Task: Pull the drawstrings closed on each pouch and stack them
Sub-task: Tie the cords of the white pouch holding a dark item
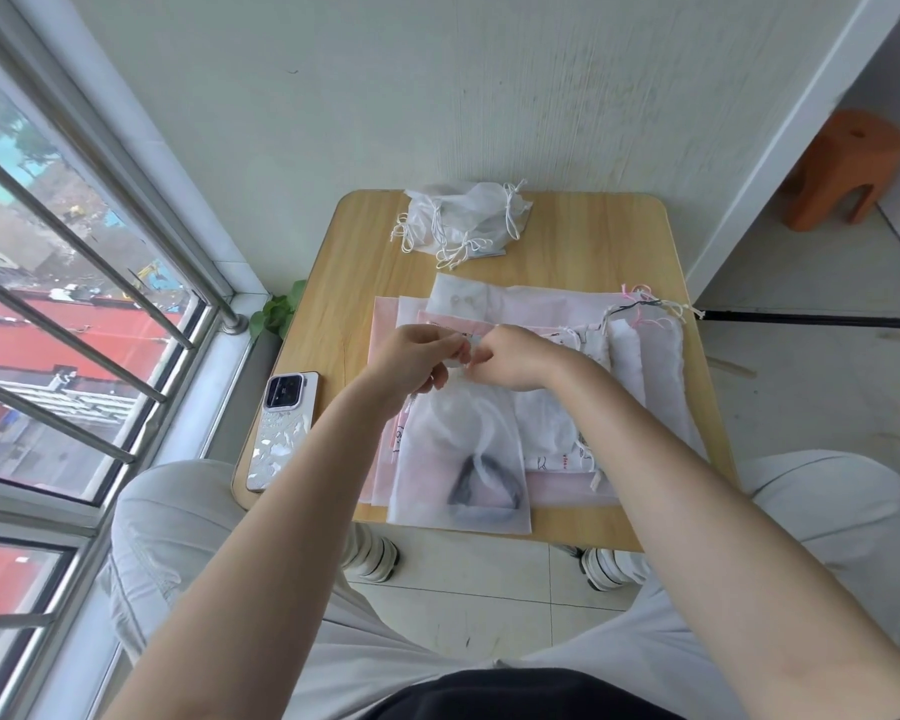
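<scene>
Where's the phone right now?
In the head view, the phone lies face down near the table's left edge, just left of the pink pouches and by the window.

No readable text anywhere. Faint pink and black printed marks on flat white fabric pouches under the hands, too small to read. White patterned phone case: no legible brand.

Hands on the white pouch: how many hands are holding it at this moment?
2. The left hand pinches the top edge of the white pouch on its left side; the right hand pinches the same edge beside it. No other hand is visible.
</scene>
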{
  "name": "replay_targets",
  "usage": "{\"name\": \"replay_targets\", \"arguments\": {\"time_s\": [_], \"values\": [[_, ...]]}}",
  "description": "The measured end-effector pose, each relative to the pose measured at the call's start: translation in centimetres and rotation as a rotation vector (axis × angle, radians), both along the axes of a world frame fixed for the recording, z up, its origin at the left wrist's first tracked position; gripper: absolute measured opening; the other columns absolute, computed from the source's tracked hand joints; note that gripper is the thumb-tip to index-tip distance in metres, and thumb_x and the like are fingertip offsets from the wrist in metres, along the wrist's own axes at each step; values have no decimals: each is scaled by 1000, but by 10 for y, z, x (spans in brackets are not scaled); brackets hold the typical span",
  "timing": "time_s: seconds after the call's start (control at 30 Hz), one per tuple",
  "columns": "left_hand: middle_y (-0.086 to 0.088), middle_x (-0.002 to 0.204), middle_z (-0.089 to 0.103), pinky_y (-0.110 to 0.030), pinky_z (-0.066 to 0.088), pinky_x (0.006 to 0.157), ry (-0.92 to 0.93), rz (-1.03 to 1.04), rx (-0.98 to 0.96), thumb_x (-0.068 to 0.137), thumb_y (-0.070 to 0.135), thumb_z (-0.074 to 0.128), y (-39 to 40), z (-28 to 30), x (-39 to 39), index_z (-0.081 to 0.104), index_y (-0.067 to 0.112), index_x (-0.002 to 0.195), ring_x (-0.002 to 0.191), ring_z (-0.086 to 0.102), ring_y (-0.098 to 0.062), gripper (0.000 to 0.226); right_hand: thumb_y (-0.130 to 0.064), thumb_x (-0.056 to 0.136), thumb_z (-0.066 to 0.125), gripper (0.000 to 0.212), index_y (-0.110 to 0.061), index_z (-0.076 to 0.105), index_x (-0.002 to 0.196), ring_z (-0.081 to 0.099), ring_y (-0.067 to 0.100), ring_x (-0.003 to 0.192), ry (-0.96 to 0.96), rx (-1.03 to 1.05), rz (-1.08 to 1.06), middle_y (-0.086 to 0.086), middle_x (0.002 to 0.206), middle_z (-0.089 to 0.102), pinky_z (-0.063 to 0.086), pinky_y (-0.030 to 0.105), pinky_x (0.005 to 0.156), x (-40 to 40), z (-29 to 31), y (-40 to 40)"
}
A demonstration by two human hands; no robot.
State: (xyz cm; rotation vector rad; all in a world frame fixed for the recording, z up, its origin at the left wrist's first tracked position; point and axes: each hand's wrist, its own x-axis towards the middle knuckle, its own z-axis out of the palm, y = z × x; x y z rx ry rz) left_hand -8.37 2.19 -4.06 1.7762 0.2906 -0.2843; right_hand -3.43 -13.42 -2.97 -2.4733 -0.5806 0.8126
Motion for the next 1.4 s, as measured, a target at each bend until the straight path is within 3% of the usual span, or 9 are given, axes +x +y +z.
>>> {"name": "replay_targets", "arguments": {"time_s": [0.23, 0.33, 0.43, 0.6, 0.77, 0.97, 1.1, 1.23, 1.4], "values": [[3, 67, 62, -19, 29, 44, 26, 181, 40, 87, 25, 73, -4, -10, 0, 75, 15, 80, 45, 35, -11, 12, -23, 94, 53, 21, -22, 73, 101, 57, 18, 95, -69, -69, 67, -3, 105, 62, 47, 29, 79, 3, 5, -4], [0, 65, 60, -26, 35, 53, 3, 153, 157, 85, 26, 71, -6, -11, 2, 76, 8, 81, 51, 39, -14, 19, -36, 95, 53, 19, -23, 66, 92, 53, 22, 95, -90, -93, 47, 3, 109, 51, 46, 34, 83, 6, 5, -4], [8, 53, 55, -26, 35, 55, 12, 59, 227, 87, 19, 65, -7, -9, 3, 73, 13, 70, 52, 40, -12, 20, -37, 97, 53, 27, -15, 64, 85, 57, 14, 79, 7, 76, -66, -1, 92, 62, 42, 25, 65, 10, 6, -5], [0, 55, 38, -22, 26, 49, -7, -108, 240, 85, 21, 68, -7, -9, 2, 54, 8, 60, 50, 32, -11, 31, -31, 94, 58, 22, -13, 65, 83, 63, 13, 80, 176, 463, -342, -2, 84, 66, 44, 30, 74, 10, 6, 0], [6, 63, 59, -14, 34, 48, 0, -51, 96, 91, 20, 66, -4, -13, 1, 76, 15, 80, 51, 40, -9, 16, -18, 93, 60, 25, -32, 64, 114, 64, 14, 86, 179, 797, -417, -2, 100, 64, 51, 27, 80, 12, 2, 6], [3, 62, 58, -20, 25, 45, 116, -34, -105, 97, 18, 54, 7, -8, 2, 69, 7, 81, 45, 39, -9, 24, -1, 81, 72, 19, -16, 73, 93, 66, 5, 79, 54, 547, -223, -1, 87, 72, 50, 16, 78, 1, -8, -3], [-3, 64, 59, -22, 24, 43, 144, -29, -180, 95, 17, 51, 10, -6, 5, 63, 5, 78, 48, 39, -14, 24, -7, 75, 79, 17, -22, 71, 77, 71, 16, 74, -33, 546, -288, 1, 76, 74, 57, 32, 77, -2, -19, -2], [-2, 71, 62, -25, 25, 51, 135, -58, -99, 93, 18, 59, 9, -5, 4, 66, 6, 80, 51, 43, -12, 19, -1, 83, 71, 7, -6, 67, 80, 71, 23, 69, 16, 601, -330, 15, 76, 72, 57, 41, 74, -2, -18, -4], [0, 71, 62, -22, 25, 51, 112, -27, -156, 95, 16, 61, 11, -6, 6, 69, 6, 82, 52, 43, -10, 18, -9, 97, 53, 6, -9, 57, 93, 64, 18, 78, 209, 578, -355, 9, 88, 70, 52, 28, 73, -3, -15, -12]]}}
